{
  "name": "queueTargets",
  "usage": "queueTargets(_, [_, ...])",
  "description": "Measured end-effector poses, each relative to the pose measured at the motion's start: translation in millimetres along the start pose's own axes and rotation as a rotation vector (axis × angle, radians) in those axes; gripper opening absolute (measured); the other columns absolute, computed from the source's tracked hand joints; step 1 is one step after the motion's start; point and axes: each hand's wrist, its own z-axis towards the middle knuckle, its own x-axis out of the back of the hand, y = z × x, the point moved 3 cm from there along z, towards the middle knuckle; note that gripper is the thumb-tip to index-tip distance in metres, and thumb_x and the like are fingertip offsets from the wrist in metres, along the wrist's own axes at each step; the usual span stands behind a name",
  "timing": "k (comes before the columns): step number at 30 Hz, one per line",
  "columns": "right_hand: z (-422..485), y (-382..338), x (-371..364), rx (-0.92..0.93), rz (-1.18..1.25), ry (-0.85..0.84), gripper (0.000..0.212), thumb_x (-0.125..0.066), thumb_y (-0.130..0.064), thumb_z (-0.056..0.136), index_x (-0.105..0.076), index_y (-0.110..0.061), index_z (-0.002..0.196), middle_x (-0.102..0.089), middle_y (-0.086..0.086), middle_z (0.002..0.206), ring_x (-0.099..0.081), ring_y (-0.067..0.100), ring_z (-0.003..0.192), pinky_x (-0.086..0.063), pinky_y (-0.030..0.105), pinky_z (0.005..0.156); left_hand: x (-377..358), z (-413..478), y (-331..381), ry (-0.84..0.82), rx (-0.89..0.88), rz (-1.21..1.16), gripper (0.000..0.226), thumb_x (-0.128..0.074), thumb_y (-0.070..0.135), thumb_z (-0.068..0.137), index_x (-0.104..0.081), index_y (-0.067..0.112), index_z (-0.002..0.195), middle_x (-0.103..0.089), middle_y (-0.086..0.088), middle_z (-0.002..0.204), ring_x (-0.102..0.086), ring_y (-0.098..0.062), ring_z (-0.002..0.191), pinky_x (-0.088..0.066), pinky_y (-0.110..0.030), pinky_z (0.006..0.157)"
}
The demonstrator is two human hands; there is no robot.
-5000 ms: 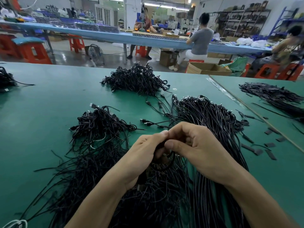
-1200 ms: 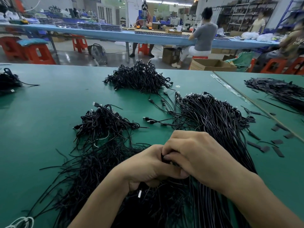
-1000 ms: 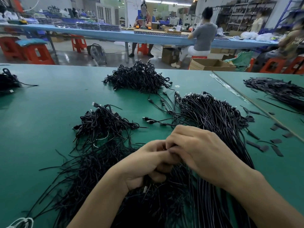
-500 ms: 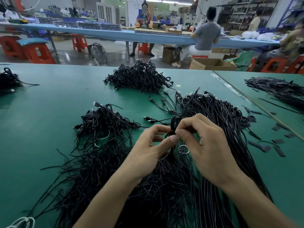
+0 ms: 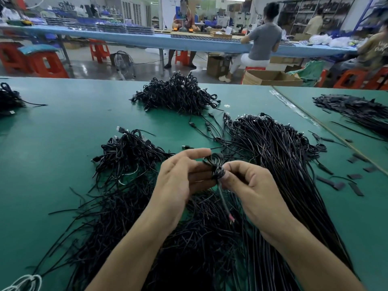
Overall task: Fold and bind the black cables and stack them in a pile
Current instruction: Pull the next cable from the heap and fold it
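Note:
A small folded black cable bundle (image 5: 214, 164) is held up over the green table (image 5: 52, 143), its loops sticking up and a tail with a reddish tip hanging down. My left hand (image 5: 180, 181) holds the bundle from the left with curled fingers. My right hand (image 5: 249, 185) pinches its middle from the right. Under my forearms lies a heap of loose black ties and cables (image 5: 147, 227). A long sheaf of straight cables (image 5: 279, 160) runs along the right. Bound bundles form a pile (image 5: 126, 152) at left and a bigger pile (image 5: 176, 95) further back.
Short black strips (image 5: 336, 183) are scattered at right, near the seam to a second table holding more black strips (image 5: 357, 112). Another cable heap (image 5: 8, 99) sits at the far left edge. White wire loops (image 5: 25, 282) lie bottom left. People work at a blue bench behind.
Both hands lifted from the heap with the cable. Half a second ago a tie end stuck up from the bundle; now it is wrapped down and the bundle sits tighter between my fingers.

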Motion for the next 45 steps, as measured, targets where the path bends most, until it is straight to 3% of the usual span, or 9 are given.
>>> queueTargets(6, [-1.4,10.3,2.6,-0.058,-0.121,-0.036,0.020,-0.065,-0.016,0.095,-0.068,-0.020,0.076,-0.062,-0.004,0.070,-0.052,0.012,0.070,-0.046,0.028,0.069,-1.8,-4.4,3.3,-0.041,-0.123,0.050,0.021,-0.059,0.041,0.087,-0.069,0.024,0.093,-0.073,-0.007,0.087,-0.068,-0.020,0.084,-0.055,-0.032,0.079])
queueTargets(10, [1.6,7.7,11.5,-0.051,-0.180,0.064,0.015,-0.065,-0.015,0.095,-0.070,-0.016,0.080,-0.066,0.007,0.071,-0.056,0.017,0.069,-0.048,0.039,0.066,-5.3,-5.3,-0.8,-0.111,-0.221,0.379,0.025,-0.082,0.029,0.076,-0.064,0.021,0.091,-0.074,0.005,0.082,-0.067,-0.011,0.074,-0.050,-0.021,0.068])
queueTargets(14, [4.3,0.4,15.4,-0.008,-0.261,0.181,0.012,-0.066,-0.022,0.094,-0.070,-0.021,0.083,-0.068,0.009,0.078,-0.054,0.018,0.068,-0.051,0.051,0.072,-3.7,-5.6,-9.2,0.047,-0.330,0.733,0.036,-0.090,0.027,0.069,-0.058,0.033,0.085,-0.054,0.015,0.072,-0.044,-0.001,0.057,-0.039,-0.015,0.056])
queueTargets(20, [2.5,-8.1,6.0,0.038,-0.091,0.062,0.014,-0.064,-0.015,0.094,-0.070,-0.019,0.082,-0.066,-0.012,0.069,-0.059,0.000,0.069,-0.050,0.019,0.071,1.1,-3.7,-7.3,0.111,-0.344,0.638,0.042,-0.086,0.050,0.066,-0.052,0.026,0.070,-0.060,0.012,0.062,-0.056,-0.005,0.044,-0.044,-0.020,0.045])
queueTargets(23, [-0.4,-10.6,-0.7,0.015,0.016,-0.081,0.012,-0.065,-0.021,0.089,-0.071,-0.016,0.079,-0.062,-0.010,0.066,-0.055,0.002,0.065,-0.047,0.015,0.066,9.8,0.4,-3.5,0.149,-0.292,0.453,0.041,-0.087,0.038,0.065,-0.055,0.016,0.079,-0.068,0.004,0.073,-0.070,-0.021,0.051,-0.056,-0.033,0.046])
queueTargets(26, [-3.5,-8.6,-7.6,-0.018,0.036,-0.176,0.022,-0.066,-0.009,0.091,-0.069,-0.020,0.073,-0.058,-0.013,0.061,-0.046,-0.003,0.056,-0.039,0.009,0.055,16.2,4.0,-1.0,0.213,-0.223,0.304,0.037,-0.082,0.023,0.079,-0.047,0.011,0.079,-0.063,-0.001,0.068,-0.065,-0.019,0.047,-0.054,-0.031,0.043])
queueTargets(33, [-2.0,-7.2,-5.5,0.058,-0.229,-0.179,0.030,-0.060,-0.007,0.097,-0.065,-0.025,0.074,-0.058,-0.016,0.065,-0.045,-0.001,0.059,-0.037,0.011,0.059,3.7,0.8,-8.0,0.035,0.097,0.189,0.033,-0.063,0.057,0.077,-0.058,0.028,0.063,-0.047,0.007,0.049,-0.036,-0.007,0.037,-0.025,-0.016,0.036])
queueTargets(38, [-3.1,-19.1,-2.3,0.176,-0.484,-0.154,0.026,-0.066,-0.014,0.093,-0.067,-0.037,0.083,-0.067,-0.023,0.083,-0.062,-0.002,0.080,-0.042,0.007,0.069,1.1,0.6,-8.7,-0.172,0.209,-0.097,0.030,-0.073,0.048,0.070,-0.060,0.021,0.062,-0.048,0.005,0.051,-0.033,-0.001,0.031,-0.022,-0.011,0.031])
queueTargets(45, [-0.4,-24.3,8.1,0.206,-0.728,-0.085,0.012,-0.064,-0.023,0.094,-0.066,-0.034,0.089,-0.062,-0.019,0.090,-0.059,0.003,0.087,-0.052,0.034,0.076,7.9,1.8,-9.3,-0.208,0.141,0.295,0.059,-0.088,0.052,0.063,-0.055,0.013,0.093,-0.060,0.001,0.059,-0.052,-0.015,0.040,-0.037,-0.020,0.036])
